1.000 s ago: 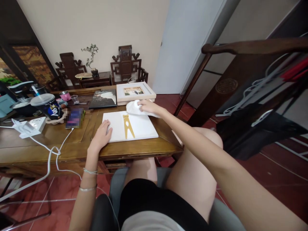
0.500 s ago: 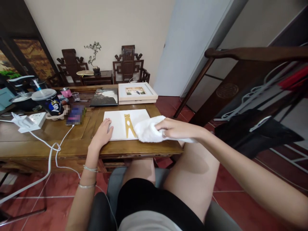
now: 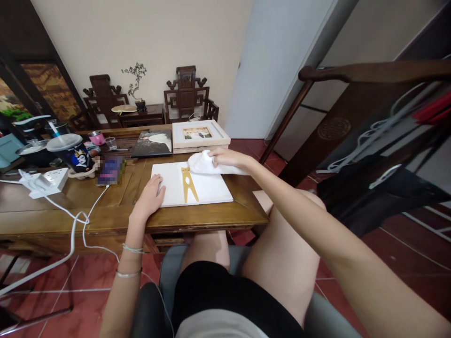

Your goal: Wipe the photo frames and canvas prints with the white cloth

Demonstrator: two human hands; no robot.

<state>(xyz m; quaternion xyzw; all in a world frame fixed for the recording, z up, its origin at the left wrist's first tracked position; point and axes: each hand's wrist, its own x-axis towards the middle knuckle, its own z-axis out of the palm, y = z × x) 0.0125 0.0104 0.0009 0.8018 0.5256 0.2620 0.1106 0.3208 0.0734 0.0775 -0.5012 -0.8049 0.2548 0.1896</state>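
Right hand (image 3: 225, 157) is closed down on a bunched white cloth (image 3: 202, 164), pressing it onto the far right corner of a flat white board (image 3: 207, 188), just above center of the frame. Left hand (image 3: 150, 197) lies flat w/ fingers loosely spread, palm on the board's left edge, half on the board and half on the wooden table (image 3: 105, 206). A gold-ish cutout shape (image 3: 188, 184) w/ two legs sits on the board between the two hands, its top right next to the cloth. Two thin bracelets (image 3: 130, 260) on the left wrist, lower down in the frame.

Right behind the cloth there's a white picture frame (image 3: 200, 134) lying flat on the table, and a dark book or print (image 3: 152, 143) touching its left side. Further left: a blurred-out phone (image 3: 110, 170) w/ a white cable (image 3: 75, 225) running off the table edge and down to the floor, a big cup w/ a lid and cartoon print (image 3: 68, 152), a small pink cup (image 3: 96, 138), and a white power strip (image 3: 45, 180) at the left edge. Upper middle of the frame, against the wall, two dark carved chairs (image 3: 185, 96) w/ a little potted plant (image 3: 136, 84) between them. Dark wooden rail (image 3: 369, 72) across the upper right. Red tile floor (image 3: 405, 253) below.
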